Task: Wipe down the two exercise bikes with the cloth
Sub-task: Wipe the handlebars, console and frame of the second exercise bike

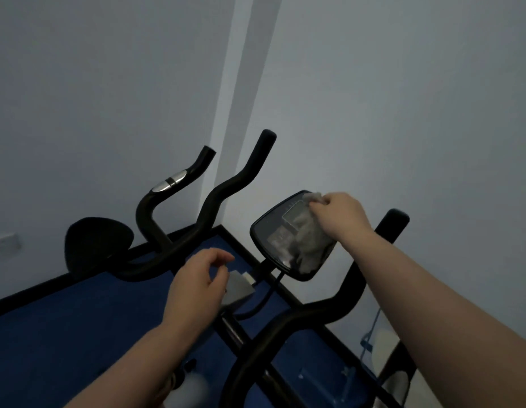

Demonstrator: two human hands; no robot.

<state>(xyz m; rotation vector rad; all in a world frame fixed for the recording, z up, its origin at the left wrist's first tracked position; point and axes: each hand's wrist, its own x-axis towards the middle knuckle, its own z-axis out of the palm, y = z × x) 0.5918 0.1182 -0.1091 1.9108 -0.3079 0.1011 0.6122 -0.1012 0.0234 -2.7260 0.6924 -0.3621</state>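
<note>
Gripping the grey cloth (307, 242) against the near bike's console (273, 231) at right, the right hand (341, 216) bunches it, while the left hand (197, 281) hovers loosely curled, holding nothing, near the far bike's handlebar (214, 198).

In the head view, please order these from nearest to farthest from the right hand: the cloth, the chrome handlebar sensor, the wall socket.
From the right hand:
1. Cloth: gripped in it, lying on the console.
2. Chrome handlebar sensor: on the other bike, to the left.
3. Wall socket: at the far left edge.
</note>
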